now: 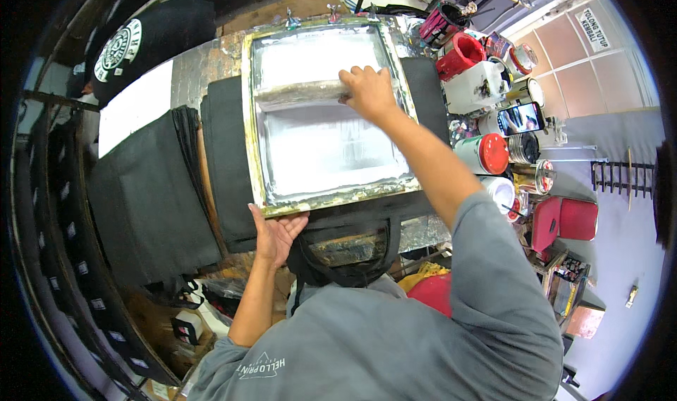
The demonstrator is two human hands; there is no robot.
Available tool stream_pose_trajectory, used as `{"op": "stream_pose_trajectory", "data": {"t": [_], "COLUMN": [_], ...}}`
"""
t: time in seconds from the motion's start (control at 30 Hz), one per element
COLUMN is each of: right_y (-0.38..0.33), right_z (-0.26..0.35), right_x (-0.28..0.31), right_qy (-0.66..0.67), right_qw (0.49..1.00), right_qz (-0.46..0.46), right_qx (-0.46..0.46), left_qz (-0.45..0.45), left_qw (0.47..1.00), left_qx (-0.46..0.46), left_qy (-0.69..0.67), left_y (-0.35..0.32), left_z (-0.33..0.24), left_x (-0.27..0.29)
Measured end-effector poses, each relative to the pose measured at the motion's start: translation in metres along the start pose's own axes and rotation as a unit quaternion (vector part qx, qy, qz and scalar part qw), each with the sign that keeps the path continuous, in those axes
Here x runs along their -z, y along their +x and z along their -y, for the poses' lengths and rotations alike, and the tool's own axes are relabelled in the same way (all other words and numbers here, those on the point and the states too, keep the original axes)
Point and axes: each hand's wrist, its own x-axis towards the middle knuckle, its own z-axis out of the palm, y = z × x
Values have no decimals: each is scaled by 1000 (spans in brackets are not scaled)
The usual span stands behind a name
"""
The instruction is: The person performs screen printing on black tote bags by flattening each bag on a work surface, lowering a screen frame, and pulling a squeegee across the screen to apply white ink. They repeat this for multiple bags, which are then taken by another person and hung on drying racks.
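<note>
A screen printing frame [248, 130] with a worn, yellowish rim lies over a black cloth bag [224, 154]. Across its pale mesh [331, 154] stands a wide squeegee [300, 94], smeared with grey-white ink. My right hand [368, 94] is closed round the squeegee's right end, its arm reaching over the frame's right side. At the near left corner, my left hand [277, 237] holds the frame's edge, palm up, with the thumb against the corner. Its fingertips are partly hidden by the rim. The bag's handles [391, 249] hang off the table's near edge, close to my body.
Left of the frame lies a stack of black cloth bags [151, 196], beside a white sheet [137, 108]. Ink tubs, including a red-lidded one [492, 153], crowd the right side with a phone [520, 119]. Hinge clamps [333, 13] stand behind the frame. A red chair [564, 221] is farther right.
</note>
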Motion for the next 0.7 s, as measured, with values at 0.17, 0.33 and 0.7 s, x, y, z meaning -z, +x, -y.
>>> {"op": "stream_pose_trajectory", "data": {"t": [0.17,0.33,0.7], "right_y": [43,39,-20], "right_z": [-33,-18,-8], "right_x": [10,-14,-39], "right_qy": [38,-19,-24], "right_qw": [998,999,994], "right_qz": [3,-42,-93], "right_qx": [47,20,60], "left_qz": [-47,-133,-136], "left_qw": [876,490,371], "left_qx": [83,-532,-505], "left_qy": [473,678,767], "left_y": [9,134,198], "left_z": [-76,-139,-104], "left_x": [-28,-85,-60]}}
